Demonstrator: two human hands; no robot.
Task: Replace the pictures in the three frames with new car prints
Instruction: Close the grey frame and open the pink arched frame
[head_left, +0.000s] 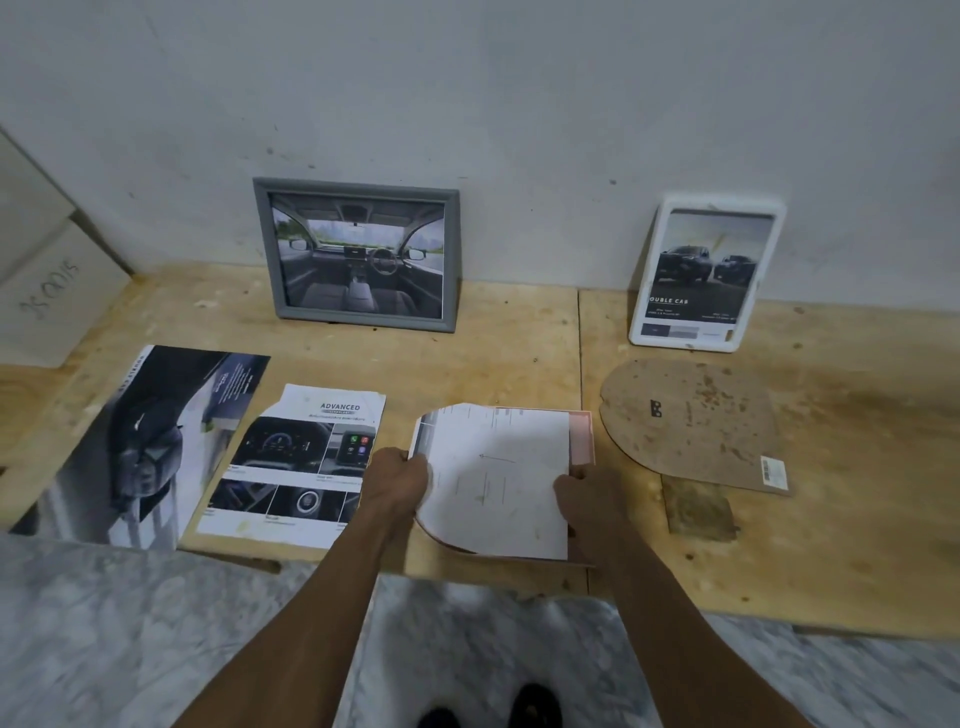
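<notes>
Plywood table (519, 332), lower centre: pink frame (583, 436) lying flat under white sheet (498, 478). Left hand (397, 480) and right hand (587, 493) grip the sheet's opposite edges.

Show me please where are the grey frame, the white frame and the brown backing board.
grey frame (451, 260): head view, on its right border.
white frame (640, 312): head view, on its left border.
brown backing board (717, 431): head view, on its bare middle.

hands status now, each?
Left hand: grips the left edge of the paper sheet.
Right hand: grips the sheet's right edge.
</notes>
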